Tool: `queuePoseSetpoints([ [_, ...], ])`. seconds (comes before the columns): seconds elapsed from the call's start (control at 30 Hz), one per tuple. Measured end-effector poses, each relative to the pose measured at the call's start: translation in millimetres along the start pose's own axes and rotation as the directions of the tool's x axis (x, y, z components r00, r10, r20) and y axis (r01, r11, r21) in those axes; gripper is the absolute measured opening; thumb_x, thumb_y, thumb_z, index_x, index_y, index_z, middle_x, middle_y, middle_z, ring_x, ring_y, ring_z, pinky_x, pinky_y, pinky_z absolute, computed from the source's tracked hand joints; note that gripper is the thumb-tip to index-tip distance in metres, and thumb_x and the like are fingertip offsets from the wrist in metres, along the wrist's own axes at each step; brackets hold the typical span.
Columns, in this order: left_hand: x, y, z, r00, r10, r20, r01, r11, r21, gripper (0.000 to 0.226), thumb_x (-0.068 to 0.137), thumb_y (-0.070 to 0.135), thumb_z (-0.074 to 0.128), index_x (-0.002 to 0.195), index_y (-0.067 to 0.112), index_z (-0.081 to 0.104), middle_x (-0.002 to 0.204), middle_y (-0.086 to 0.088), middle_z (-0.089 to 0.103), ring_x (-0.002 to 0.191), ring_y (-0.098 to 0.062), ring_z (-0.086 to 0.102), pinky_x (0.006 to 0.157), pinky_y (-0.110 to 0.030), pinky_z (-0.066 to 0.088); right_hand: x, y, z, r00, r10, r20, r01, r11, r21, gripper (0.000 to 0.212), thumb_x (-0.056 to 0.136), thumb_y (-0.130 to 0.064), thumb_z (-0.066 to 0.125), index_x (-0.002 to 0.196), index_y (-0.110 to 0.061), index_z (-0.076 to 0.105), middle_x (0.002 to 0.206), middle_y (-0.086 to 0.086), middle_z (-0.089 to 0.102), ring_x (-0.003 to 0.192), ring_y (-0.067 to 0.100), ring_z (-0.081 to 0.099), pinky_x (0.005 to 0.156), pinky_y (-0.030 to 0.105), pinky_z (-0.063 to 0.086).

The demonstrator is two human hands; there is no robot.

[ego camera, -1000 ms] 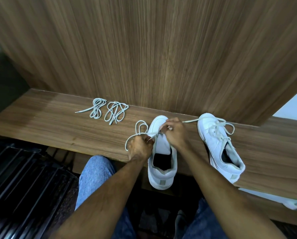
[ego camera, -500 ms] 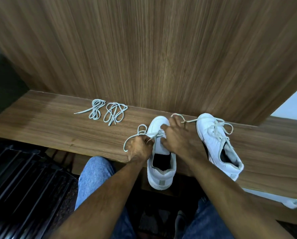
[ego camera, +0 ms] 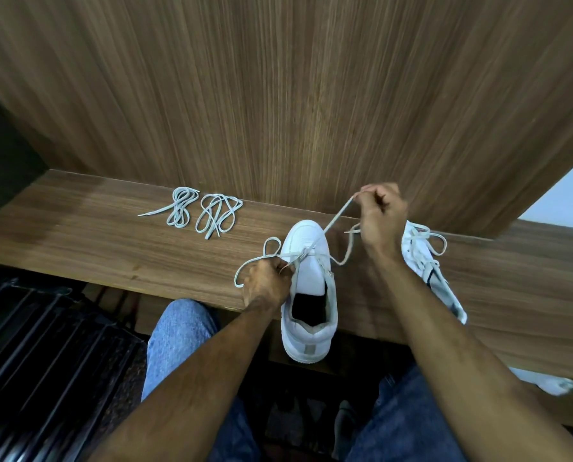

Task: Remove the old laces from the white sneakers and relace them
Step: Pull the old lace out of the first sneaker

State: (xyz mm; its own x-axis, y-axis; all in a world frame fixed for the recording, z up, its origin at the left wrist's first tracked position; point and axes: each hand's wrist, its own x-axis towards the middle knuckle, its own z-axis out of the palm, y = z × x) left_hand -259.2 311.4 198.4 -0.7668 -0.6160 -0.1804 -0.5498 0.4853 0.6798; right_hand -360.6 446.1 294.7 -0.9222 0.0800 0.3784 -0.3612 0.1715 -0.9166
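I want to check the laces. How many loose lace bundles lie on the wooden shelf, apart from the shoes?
2. One lace bundle lies at the far left of the shelf; the second bundle lies just right of it, left of the sneaker being laced. Others could be hidden.

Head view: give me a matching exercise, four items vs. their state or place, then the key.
Items
1. left hand
2. right hand
3. near sneaker
4. spare lace bundles

States
A. lying loose on the bench, left of the shoes
B. raised, pulling a lace end up and away from the toe
C. pinching lace at the shoe's left eyelets
D. heel overhanging the bench edge, mostly unlaced

Pairs: 1-C, 2-B, 3-D, 4-A
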Motion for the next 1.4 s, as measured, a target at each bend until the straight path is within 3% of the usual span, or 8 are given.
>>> queuePoseSetpoints([
  [0.13,-1,0,0,1.0,-0.001,0.01,0.001,1.0,0.002,0.022,0.085,0.045,0.061,0.091,0.026,0.07,0.099,-0.011,0.07,0.1,-0.035,0.062,0.081,-0.035,0.05,-10,21,5,0.915,-0.066,0.398,0.312,0.741,-0.594,0.064,0.077,-0.024,0.063,0.137,-0.026,0.042,0.146,0.007,0.035,0.125,0.026,0.047,0.097,0.049,0.044],
  [0.3,-3,0,0,1.0,0.017,0.009,-0.017,1.0,-0.01,0.028,0.084,0.051,0.06,0.082,0.024,0.068,0.091,-0.012,0.07,0.093,-0.035,0.063,0.077,-0.036,0.051,-47,53,27,0.63,0.118,0.767,0.74,0.207,-0.64,0.04,0.086,-0.038,0.051,0.123,-0.026,0.06,0.146,0.005,0.041,0.146,0.025,0.015,0.113,0.06,0.013],
  [0.43,-4,1,-2,1.0,0.022,0.005,-0.022,1.0,-0.022,0.029,0.084,0.051,0.06,0.084,0.023,0.069,0.09,-0.012,0.07,0.093,-0.035,0.064,0.076,-0.035,0.051,-55,62,36,0.67,0.103,0.736,0.679,0.317,-0.662,0.029,0.089,-0.032,0.05,0.111,-0.023,0.067,0.131,0.002,0.052,0.135,0.024,0.033,0.11,0.052,0.026],
  [0.57,-2,-1,-2,1.0,0.012,0.002,-0.012,1.0,-0.009,0.024,0.083,0.047,0.061,0.089,0.025,0.07,0.092,-0.011,0.07,0.095,-0.035,0.064,0.079,-0.037,0.053,-33,49,26,0.875,-0.045,0.481,0.291,0.844,-0.45,0.024,0.08,-0.025,0.049,0.077,-0.011,0.068,0.095,0.002,0.056,0.091,0.027,0.058,0.079,0.038,0.048],
  [0.67,-2,1,-1,1.0,0.003,-0.004,-0.003,1.0,-0.013,0.022,0.084,0.045,0.062,0.089,0.026,0.071,0.093,-0.01,0.071,0.096,-0.034,0.064,0.079,-0.035,0.052,-12,24,8,0.982,-0.063,0.178,0.092,0.983,-0.157,0.02,0.081,-0.015,0.055,0.062,-0.02,0.054,0.08,-0.007,0.047,0.068,0.012,0.051,0.067,0.029,0.042],
  [1.07,-6,4,-2,1.0,-0.014,0.019,0.014,1.0,0.004,0.022,0.085,0.045,0.06,0.091,0.027,0.071,0.097,-0.011,0.07,0.098,-0.035,0.063,0.08,-0.035,0.05,-33,58,9,0.733,0.45,0.51,0.1,0.671,-0.735,0.018,0.087,-0.01,0.056,0.087,-0.009,0.074,0.094,0.011,0.072,0.089,0.027,0.066,0.063,0.024,0.037],
  [1.27,-6,3,-2,1.0,-0.012,0.022,0.012,1.0,0.018,0.021,0.085,0.045,0.061,0.094,0.028,0.07,0.098,-0.01,0.07,0.1,-0.035,0.063,0.082,-0.036,0.051,-24,59,14,0.733,0.492,0.47,-0.08,0.748,-0.659,0.021,0.08,-0.011,0.052,0.06,-0.014,0.058,0.085,0.007,0.07,0.085,0.027,0.064,0.07,0.034,0.052],
  [1.4,-7,8,-4,1.0,-0.023,0.012,0.023,1.0,0.005,0.023,0.086,0.044,0.061,0.098,0.027,0.07,0.102,-0.011,0.07,0.102,-0.036,0.062,0.083,-0.035,0.049,-4,15,10,0.753,0.54,0.377,-0.536,0.835,-0.126,0.021,0.087,-0.012,0.055,0.067,-0.018,0.058,0.062,0.0,0.059,0.063,0.018,0.055,0.051,0.023,0.042],
])
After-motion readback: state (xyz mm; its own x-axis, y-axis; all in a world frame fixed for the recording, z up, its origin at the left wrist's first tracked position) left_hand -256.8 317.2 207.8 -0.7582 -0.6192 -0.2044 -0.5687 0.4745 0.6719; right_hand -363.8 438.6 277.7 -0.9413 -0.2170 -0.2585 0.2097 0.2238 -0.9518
